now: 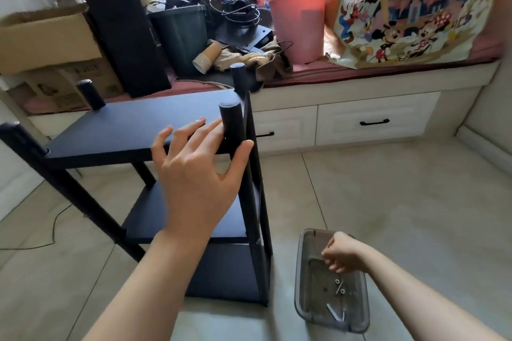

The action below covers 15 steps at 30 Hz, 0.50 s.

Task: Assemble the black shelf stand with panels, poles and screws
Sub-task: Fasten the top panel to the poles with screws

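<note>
The round black pole (234, 130) at the matte black shelf stand (144, 133)'s near right corner is being touched by the spread left hand (194, 169); the right hand (345, 253) is being held curled inside the clear plastic tray (302, 285), above small metal screws (339, 286); whether anything is pinched cannot be told.

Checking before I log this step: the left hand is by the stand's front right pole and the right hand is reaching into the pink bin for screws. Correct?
Not quite. In the head view the right hand reaches into the clear plastic tray on the floor, not the pink bin on the window bench. The left hand is by the front right pole, as you said.
</note>
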Motion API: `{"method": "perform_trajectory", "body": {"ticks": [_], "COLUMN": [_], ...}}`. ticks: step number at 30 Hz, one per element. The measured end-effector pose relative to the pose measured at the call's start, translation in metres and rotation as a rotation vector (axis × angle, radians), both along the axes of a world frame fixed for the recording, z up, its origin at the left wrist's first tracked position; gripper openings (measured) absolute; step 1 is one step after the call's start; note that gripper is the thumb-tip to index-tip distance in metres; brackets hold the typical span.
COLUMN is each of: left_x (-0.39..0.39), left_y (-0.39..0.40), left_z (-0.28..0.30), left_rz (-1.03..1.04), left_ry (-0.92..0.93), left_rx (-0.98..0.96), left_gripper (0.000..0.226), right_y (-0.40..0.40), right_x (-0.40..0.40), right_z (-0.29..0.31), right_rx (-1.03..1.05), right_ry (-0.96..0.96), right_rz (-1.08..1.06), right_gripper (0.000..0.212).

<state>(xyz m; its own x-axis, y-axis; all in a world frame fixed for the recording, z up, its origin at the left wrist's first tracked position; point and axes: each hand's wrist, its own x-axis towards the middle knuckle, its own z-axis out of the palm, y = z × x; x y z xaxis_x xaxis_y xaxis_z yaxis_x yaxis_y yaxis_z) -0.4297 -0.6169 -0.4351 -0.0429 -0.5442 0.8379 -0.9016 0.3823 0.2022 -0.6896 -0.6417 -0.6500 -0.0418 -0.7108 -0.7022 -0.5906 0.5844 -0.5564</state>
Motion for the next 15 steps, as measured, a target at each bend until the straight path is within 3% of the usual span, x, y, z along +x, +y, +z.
{"method": "perform_trajectory", "body": {"ticks": [7, 9, 15], "left_x": [0.001, 0.001, 0.0], "left_y": [-0.003, -0.004, -0.006], "left_z": [-0.004, -0.006, -0.008], "left_rz": [-0.011, -0.008, -0.026], "left_ry": [-0.01, -0.017, -0.01], "left_rx": [-0.089, -0.107, -0.141], "left_gripper": [0.043, 0.042, 0.041], "right_y": [0.005, 0.005, 0.005], "right_x": [0.016, 0.016, 0.013], "right_z": [-0.091, -0.108, -0.142], "right_rx": [0.048, 0.049, -0.003], "right_ry": [0.315, 0.331, 0.283], "right_rz": [0.101, 0.111, -0.047], "right_gripper": [0.028, 0.034, 0.025]}}
